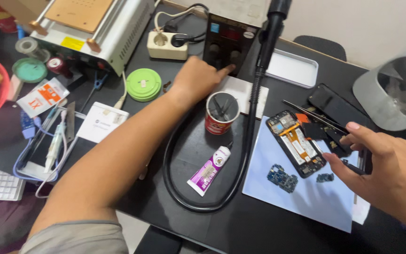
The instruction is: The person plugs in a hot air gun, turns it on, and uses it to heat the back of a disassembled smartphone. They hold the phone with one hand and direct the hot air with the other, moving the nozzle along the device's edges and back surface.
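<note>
Left hand (198, 77) fingertip on black station (229, 44) knob, right hand (391, 164) apparently pinching tweezers (313, 115) over opened phone (296, 143), grip partly hidden.

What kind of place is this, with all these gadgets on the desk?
Most likely a phone repair bench: an opened phone with its insides bare lies on a blue mat, loose circuit boards beside it, and the left hand reaches a hot-air station.
</note>
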